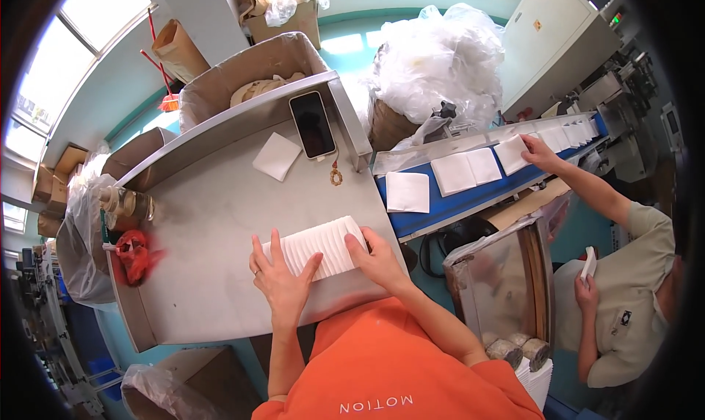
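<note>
A row of white folded napkins [323,250], stacked face to face on edge, lies across the near side of the metal table. My left hand [286,280] grips its left end, thumb along the near side and fingers spread at the far side. Around the right end closes my right hand [378,262], its thumb pressing on top. One single white napkin [277,156] lies flat farther back, beside a dark-screened phone [312,125] with a small gold charm [335,175].
At the right, a blue conveyor belt [440,203] carries white napkins; a co-worker's hand [540,154] touches one there. Raised metal edges [235,111] border the table. A red plastic bag [134,257] and clear bottles [126,203] sit at its left. Cardboard boxes [198,376] stand around.
</note>
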`<state>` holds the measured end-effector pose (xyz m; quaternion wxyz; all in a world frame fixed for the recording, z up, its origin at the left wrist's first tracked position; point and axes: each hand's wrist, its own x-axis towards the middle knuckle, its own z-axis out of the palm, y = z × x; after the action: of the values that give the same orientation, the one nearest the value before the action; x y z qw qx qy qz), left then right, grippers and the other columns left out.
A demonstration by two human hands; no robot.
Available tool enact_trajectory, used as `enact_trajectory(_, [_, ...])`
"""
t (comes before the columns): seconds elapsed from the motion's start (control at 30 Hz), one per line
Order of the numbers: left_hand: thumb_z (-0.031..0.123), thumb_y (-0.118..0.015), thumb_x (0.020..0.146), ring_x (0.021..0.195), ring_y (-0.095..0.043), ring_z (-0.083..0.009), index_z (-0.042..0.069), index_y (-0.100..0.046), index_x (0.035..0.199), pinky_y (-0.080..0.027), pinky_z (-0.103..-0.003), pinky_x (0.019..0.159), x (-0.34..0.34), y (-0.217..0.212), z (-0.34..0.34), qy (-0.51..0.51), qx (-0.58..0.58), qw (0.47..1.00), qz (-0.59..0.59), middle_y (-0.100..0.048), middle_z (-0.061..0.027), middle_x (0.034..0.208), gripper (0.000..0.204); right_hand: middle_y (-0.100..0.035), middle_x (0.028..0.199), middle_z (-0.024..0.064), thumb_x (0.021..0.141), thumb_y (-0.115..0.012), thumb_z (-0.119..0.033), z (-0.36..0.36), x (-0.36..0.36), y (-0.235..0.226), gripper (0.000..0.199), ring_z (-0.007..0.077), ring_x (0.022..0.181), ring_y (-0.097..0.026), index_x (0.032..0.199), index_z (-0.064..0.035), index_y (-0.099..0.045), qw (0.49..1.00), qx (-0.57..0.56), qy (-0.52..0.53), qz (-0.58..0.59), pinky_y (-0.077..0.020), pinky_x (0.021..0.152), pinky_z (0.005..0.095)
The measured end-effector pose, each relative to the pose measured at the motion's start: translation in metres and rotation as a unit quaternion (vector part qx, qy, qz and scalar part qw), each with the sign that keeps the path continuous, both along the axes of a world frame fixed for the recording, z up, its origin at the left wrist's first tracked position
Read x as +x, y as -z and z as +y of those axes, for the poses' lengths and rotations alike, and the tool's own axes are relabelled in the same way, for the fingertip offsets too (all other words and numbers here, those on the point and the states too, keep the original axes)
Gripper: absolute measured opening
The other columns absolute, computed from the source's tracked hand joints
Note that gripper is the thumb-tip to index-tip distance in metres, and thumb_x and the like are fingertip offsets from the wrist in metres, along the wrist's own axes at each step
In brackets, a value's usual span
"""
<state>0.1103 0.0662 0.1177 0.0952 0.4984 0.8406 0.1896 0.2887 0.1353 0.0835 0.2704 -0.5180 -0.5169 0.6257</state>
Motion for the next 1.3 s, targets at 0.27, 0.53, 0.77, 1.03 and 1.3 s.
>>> enact_trajectory(0.27, [0.062, -0.072, 0.070, 0.129, -0.031, -0.0448, 0.009, -0.042, 0.141, -0.037, -0.059, 0.094, 0.000, 0.000, 0.001, -0.010, 0.009, 1.000, 0.021, -0.024, -0.0238, 0.148, 0.093, -0.063, 0.096, 0.0033, 0.096, -0.055, -0.031, -0.006, 0.009, 0.022, 0.035, 0.0098, 0.086, -0.054, 0.115, -0.0016, -0.061, 0.964, -0.216, 0.056, 0.145, -0.0440, 0.078, 0.0256])
enact_trajectory(0.53, [0.068, -0.071, 0.067, 0.132, -0.027, -0.0449, 0.012, -0.040, 0.142, -0.035, -0.060, 0.095, -0.002, -0.003, 0.003, -0.014, -0.036, 0.999, 0.035, -0.023, -0.0218, 0.148, 0.099, -0.063, 0.092, 0.0038, 0.092, -0.061, -0.033, 0.001, 0.013, 0.002, 0.040, 0.0106, 0.076, -0.055, 0.117, -0.0017, -0.060, 0.984, -0.151, -0.079, 0.059, -0.0458, 0.063, 0.0248])
enact_trajectory(0.77, [0.065, -0.072, 0.069, 0.133, -0.025, -0.0446, 0.012, -0.039, 0.143, -0.035, -0.060, 0.096, -0.005, -0.004, 0.001, -0.005, -0.038, 0.999, 0.022, -0.023, -0.0214, 0.149, 0.097, -0.063, 0.097, 0.0048, 0.091, -0.063, -0.035, 0.010, 0.027, 0.005, 0.046, 0.0107, 0.077, -0.057, 0.123, -0.0042, -0.056, 0.977, -0.190, -0.080, 0.050, -0.0461, 0.062, 0.0242])
enact_trajectory(1.03, [0.062, -0.072, 0.071, 0.132, -0.027, -0.0446, 0.011, -0.038, 0.143, -0.035, -0.061, 0.096, -0.005, -0.003, 0.000, 0.000, -0.038, 0.999, 0.015, -0.024, -0.0218, 0.149, 0.095, -0.064, 0.106, 0.0090, 0.092, -0.064, -0.026, 0.012, 0.036, 0.019, 0.044, 0.0127, 0.088, -0.062, 0.128, -0.0023, -0.051, 0.989, -0.115, -0.055, 0.069, -0.0516, 0.067, 0.0268])
enact_trajectory(1.3, [0.052, -0.076, 0.072, 0.130, -0.029, -0.0456, 0.010, -0.037, 0.144, -0.036, -0.059, 0.097, -0.004, -0.003, -0.011, 0.054, 0.014, 0.997, -0.049, -0.025, -0.0234, 0.148, 0.091, -0.064, 0.099, 0.0071, 0.095, -0.057, -0.042, 0.003, 0.015, -0.002, 0.047, 0.0134, 0.084, -0.060, 0.114, 0.0005, -0.057, 0.997, 0.049, -0.013, -0.065, -0.0476, 0.076, 0.0264])
